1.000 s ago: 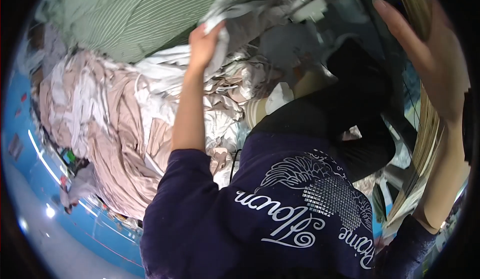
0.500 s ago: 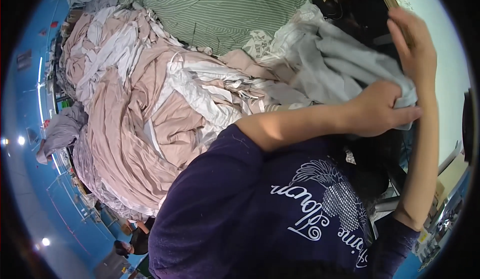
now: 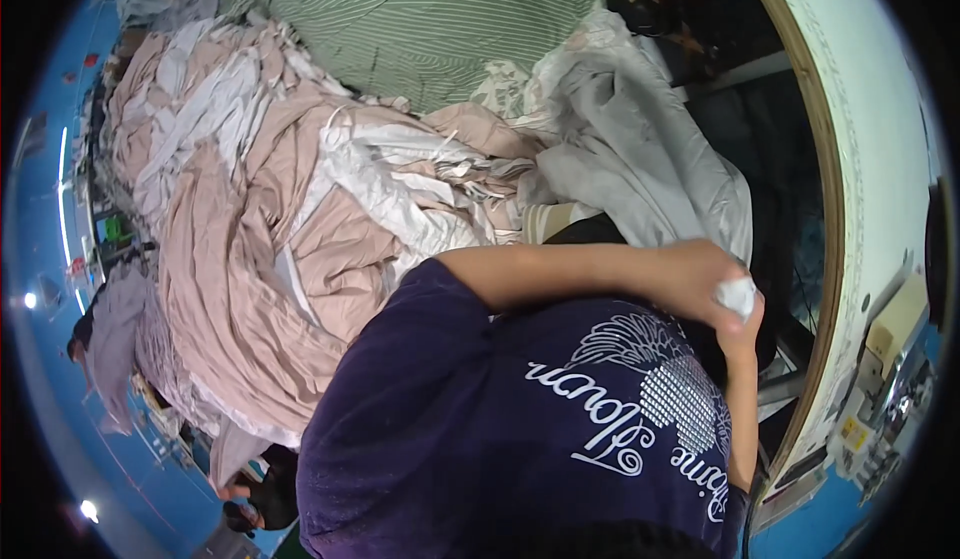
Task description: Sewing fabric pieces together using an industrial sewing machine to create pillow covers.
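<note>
"Right of centre, what's gripped?"
"A bunched white cloth end (image 3: 737, 300), clenched in the left hand (image 3: 690, 277); the right hand (image 3: 741, 334) meets it, its fingers too hidden to tell."
"Why bunched?"
"Probably so the smooth pale-grey fabric sheet (image 3: 640, 159), draped just beyond, won't slip back toward the crumpled pink-and-white fabric heap (image 3: 240, 249)."

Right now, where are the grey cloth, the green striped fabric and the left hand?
Grey cloth (image 3: 650, 164), head view: its draped middle.
Green striped fabric (image 3: 440, 29), head view: its broad middle.
Left hand (image 3: 702, 277), head view: back of the hand.
</note>
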Available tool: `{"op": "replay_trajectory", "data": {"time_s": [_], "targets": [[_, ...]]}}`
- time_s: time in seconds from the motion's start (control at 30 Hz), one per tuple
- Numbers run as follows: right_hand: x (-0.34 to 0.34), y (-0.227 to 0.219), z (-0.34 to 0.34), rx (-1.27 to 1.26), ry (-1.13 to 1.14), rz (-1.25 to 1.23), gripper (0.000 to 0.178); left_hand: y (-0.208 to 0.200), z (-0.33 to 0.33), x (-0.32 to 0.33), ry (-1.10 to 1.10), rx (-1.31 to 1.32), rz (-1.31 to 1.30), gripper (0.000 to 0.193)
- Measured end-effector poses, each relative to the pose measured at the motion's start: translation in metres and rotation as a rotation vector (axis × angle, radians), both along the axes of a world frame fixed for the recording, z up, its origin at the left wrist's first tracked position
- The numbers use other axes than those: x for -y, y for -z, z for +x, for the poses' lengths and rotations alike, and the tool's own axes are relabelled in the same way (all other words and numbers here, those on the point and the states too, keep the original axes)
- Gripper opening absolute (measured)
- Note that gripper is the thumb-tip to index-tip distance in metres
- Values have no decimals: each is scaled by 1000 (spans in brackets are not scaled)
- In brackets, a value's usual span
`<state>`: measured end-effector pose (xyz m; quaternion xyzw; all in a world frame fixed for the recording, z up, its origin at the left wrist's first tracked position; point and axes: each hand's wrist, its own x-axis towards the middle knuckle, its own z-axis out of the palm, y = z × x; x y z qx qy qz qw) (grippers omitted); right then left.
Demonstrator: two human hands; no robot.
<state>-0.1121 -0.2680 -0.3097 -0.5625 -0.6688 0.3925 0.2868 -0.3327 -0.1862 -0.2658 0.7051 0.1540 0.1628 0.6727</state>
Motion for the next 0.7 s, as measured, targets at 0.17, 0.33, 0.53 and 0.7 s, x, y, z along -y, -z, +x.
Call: {"op": "replay_trajectory", "data": {"time_s": [0.17,0.33,0.53,0.7], "targets": [[17,-19,10,-492,609,-74,38,101,-40,-11,-362,-35,-217,65],[15,-72,20,-885,787,-35,50,239,-121,-6,-392,-928,554,89],[10,-143,27,-1216,272,59,54,304,-122,-9,-671,-956,115,37],[5,-139,26,-1232,328,121,51,179,-128,-89,-1350,-451,206,29]]}}
